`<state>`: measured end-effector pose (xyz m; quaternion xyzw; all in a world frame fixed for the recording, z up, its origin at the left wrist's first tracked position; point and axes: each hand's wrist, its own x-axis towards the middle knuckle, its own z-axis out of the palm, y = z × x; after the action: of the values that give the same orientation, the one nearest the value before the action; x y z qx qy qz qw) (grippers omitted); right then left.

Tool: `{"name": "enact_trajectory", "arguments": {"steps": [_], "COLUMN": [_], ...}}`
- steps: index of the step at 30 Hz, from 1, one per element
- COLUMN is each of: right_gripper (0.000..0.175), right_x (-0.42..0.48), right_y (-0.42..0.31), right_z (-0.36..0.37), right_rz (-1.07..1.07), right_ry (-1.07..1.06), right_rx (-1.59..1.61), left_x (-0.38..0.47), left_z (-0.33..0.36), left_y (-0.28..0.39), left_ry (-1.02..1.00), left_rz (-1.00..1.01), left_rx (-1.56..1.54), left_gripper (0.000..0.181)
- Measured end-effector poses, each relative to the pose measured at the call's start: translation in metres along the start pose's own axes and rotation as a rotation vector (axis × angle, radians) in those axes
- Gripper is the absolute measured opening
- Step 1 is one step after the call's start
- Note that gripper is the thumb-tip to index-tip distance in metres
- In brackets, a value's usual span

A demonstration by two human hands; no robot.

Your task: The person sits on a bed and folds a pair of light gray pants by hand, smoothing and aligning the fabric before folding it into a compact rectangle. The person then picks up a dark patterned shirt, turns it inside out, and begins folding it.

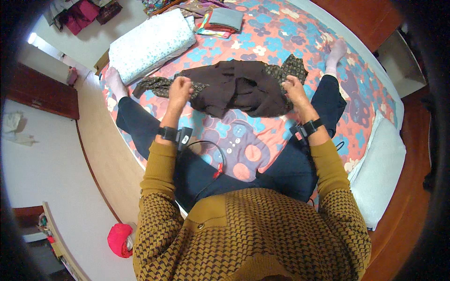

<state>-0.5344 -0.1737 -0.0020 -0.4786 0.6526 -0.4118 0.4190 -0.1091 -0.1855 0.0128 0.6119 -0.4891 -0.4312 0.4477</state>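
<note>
A dark brown garment point(235, 86) with patterned sleeves lies rumpled across the flowered bedspread point(235, 140), between my outstretched legs. My left hand point(181, 89) has its fingers curled at the garment's left side, by the patterned sleeve that trails off to the left. At the other side, my right hand point(293, 89) pinches near the edge where the second patterned sleeve is folded upward. The fingertips of both hands are small in view, but both seem closed on the cloth. Each wrist wears a black strap with a small device, and a thin black cable hangs by the left one.
A folded white quilt with small blue prints point(151, 45) lies at the bed's upper left, near my left foot. Beyond the garment sits a stack of folded clothes point(223, 21). A pale pillow point(379, 172) rests at the right edge. A red bundle point(120, 240) is at lower left.
</note>
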Motion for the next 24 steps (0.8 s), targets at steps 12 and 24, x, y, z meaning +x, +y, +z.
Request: {"name": "enact_trajectory", "arguments": {"steps": [12,24], "right_gripper": [0.048,0.026], "right_x": [-0.071,-0.059], "right_y": [0.019,-0.025], "right_z": [0.069,0.104], "right_rz": [-0.753,-0.493], "right_ry": [-0.423,-0.508], "right_rx": [-0.78,-0.365], "left_x": [-0.027,-0.053], "left_z": [0.094,0.097], "left_y": [-0.037,-0.023], "left_ry": [-0.066,-0.108], "left_rz": [0.3,0.284], "left_rx": [0.963,1.004], "left_gripper": [0.043,0.054]}}
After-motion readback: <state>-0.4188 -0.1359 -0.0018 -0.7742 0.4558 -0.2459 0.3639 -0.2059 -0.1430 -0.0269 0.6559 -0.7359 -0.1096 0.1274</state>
